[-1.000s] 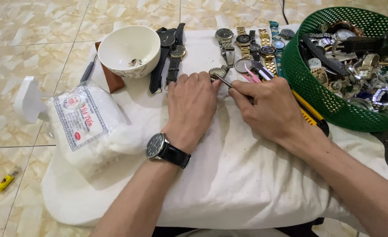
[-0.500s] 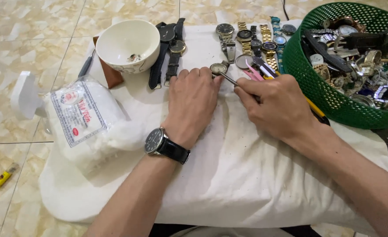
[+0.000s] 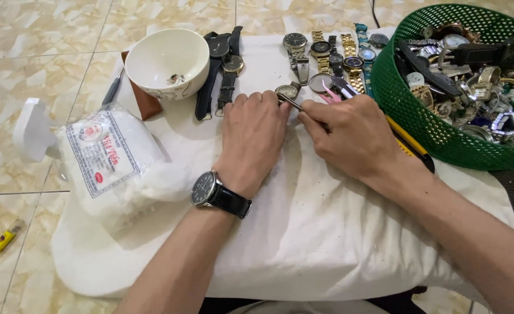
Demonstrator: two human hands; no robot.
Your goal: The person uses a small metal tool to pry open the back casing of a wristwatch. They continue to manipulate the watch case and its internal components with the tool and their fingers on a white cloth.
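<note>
A white cloth-covered worktop (image 3: 327, 232) stands on a tiled floor (image 3: 30, 35). At upper right, a green basket (image 3: 408, 122) holds watches; the white bowl (image 3: 167, 61) holds scraps. The left hand (image 3: 254, 136) pins a small watch case (image 3: 287, 91), and the right hand (image 3: 356, 136) grips a thin metal tool (image 3: 295, 103).

- An informal watch-repair spot set up in a home, not a fitted workshop.
- A white cloth (image 3: 303, 232) pads a low counter over a glossy marbled tile floor (image 3: 30, 70) at the left of the frame.
- Wristwatches (image 3: 327, 58) lie in rows at top centre.
- A green plastic basket (image 3: 402, 110) at upper right is heaped with watches and loose parts.
- A white bowl (image 3: 167, 61) at upper left holds small bits.
</note>
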